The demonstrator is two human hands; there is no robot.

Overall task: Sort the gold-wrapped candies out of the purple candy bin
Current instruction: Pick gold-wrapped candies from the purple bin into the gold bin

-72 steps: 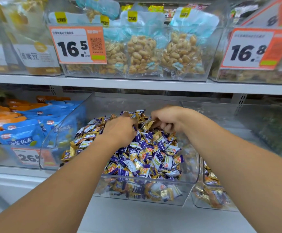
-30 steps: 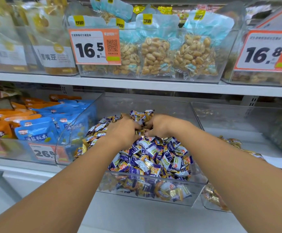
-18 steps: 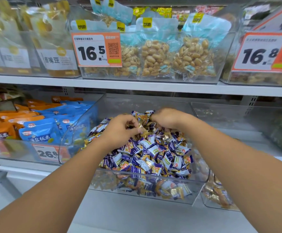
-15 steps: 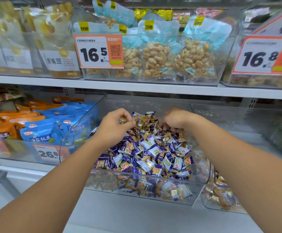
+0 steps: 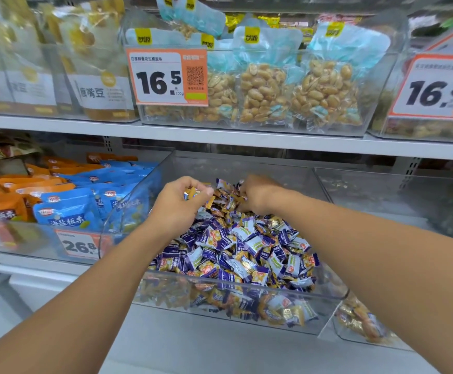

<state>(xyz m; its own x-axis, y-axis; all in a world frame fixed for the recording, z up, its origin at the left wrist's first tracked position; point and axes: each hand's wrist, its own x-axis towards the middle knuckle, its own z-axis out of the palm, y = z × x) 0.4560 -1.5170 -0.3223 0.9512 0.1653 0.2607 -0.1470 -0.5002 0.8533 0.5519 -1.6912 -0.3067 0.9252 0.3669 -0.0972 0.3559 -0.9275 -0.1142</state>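
While both arms reach deep into the shelf, the left hand (image 5: 178,205) curls its fingers around a small clutch of gold candies (image 5: 193,192), pinched between thumb and fingertips just above the heap, and the right hand (image 5: 257,194) is down at the back of the pile with its fingers bent into the wrappers, though whether it has a piece gripped I cannot tell from here. Under them sits the clear bin (image 5: 247,306), heaped with purple candies (image 5: 247,247), and gold wrappers show thick at the rear of the mound (image 5: 221,201) and again pressed against the front wall lower down. To the right, a second clear bin (image 5: 360,323) holds gold pieces, which looks like where they belong. By my read the job is well short of done: one handful up, plenty of gold mixed through the purple, and the buried layer at the front untouched. Off to the left, blue snack bags (image 5: 66,211) and orange ones fill the neighbouring bin; overhead, bagged peanuts (image 5: 265,90) sit behind a price tag (image 5: 167,76).
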